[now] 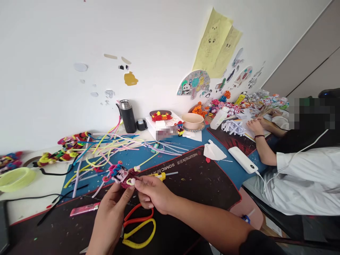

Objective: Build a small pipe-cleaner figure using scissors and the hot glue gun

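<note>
My left hand [113,209] holds a small pipe-cleaner figure [120,174] in pink, blue and dark red, thumb and fingers closed on its underside. My right hand [154,194] pinches the figure's right end, where a small white bit sticks out. Both hands hover over a black desk mat [202,177]. Just behind the right hand lies a yellow glue gun [159,175]. Red and yellow scissors [139,225] lie on the mat below my hands, and a pink lighter [85,209] lies to the left.
Loose pipe cleaners [106,148] spread over the blue mat behind. A black thermos [127,116], a bowl [192,120] and a white box [163,127] stand by the wall. A person in a white shirt [305,177] works at the right, beside a white power bank [243,159].
</note>
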A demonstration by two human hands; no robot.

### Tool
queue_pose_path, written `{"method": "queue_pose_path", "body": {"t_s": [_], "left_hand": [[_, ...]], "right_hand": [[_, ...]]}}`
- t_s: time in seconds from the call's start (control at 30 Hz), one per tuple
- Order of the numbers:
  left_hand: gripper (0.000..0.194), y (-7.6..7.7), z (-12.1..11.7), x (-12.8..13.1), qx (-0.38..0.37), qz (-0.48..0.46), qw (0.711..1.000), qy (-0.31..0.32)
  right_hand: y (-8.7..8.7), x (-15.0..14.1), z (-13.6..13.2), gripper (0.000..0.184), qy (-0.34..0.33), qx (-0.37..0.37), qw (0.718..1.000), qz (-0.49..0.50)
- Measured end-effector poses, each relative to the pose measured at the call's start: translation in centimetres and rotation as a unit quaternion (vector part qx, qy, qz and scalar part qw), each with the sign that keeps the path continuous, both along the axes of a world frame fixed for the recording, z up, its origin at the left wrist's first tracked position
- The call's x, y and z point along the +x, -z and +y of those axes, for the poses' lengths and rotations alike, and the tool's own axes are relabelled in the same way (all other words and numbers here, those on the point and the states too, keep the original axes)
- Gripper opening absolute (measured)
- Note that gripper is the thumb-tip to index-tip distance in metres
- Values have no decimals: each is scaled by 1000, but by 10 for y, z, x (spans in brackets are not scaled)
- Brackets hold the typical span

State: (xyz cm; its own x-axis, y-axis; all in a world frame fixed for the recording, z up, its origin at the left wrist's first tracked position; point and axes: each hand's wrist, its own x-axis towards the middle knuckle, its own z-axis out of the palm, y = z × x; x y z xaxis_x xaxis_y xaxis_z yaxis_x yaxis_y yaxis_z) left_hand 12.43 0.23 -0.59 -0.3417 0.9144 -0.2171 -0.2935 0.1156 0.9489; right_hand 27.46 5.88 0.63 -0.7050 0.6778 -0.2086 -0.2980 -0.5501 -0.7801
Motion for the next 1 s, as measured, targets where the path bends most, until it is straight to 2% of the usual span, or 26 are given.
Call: {"method": "queue_pose_path", "body": {"t_s": [0.13,0.27,0.4,0.6,0.7,1.0], "left_hand": [[58,1,-4,2,-11,-45,999,6],[62,2,-5,4,-31,-95,993,-65],[59,8,-4,2,-20,-64,996,-55],[57,14,-2,-2,-7,-11,999,-41],[57,12,-1,-1,-7,-14,999,-44],[55,-2,0,5,-17,-102,993,-57]], "right_hand": [[-3,1,1,65,0,-7,1000,9],[2,4,3,63,-10,7,1000,12],[7,4,4,61,-15,0,1000,18],[5,5,3,62,-20,1,1000,16],[4,5,3,64,-19,0,1000,9],[8,5,3,68,-22,-3,1000,1]]}}
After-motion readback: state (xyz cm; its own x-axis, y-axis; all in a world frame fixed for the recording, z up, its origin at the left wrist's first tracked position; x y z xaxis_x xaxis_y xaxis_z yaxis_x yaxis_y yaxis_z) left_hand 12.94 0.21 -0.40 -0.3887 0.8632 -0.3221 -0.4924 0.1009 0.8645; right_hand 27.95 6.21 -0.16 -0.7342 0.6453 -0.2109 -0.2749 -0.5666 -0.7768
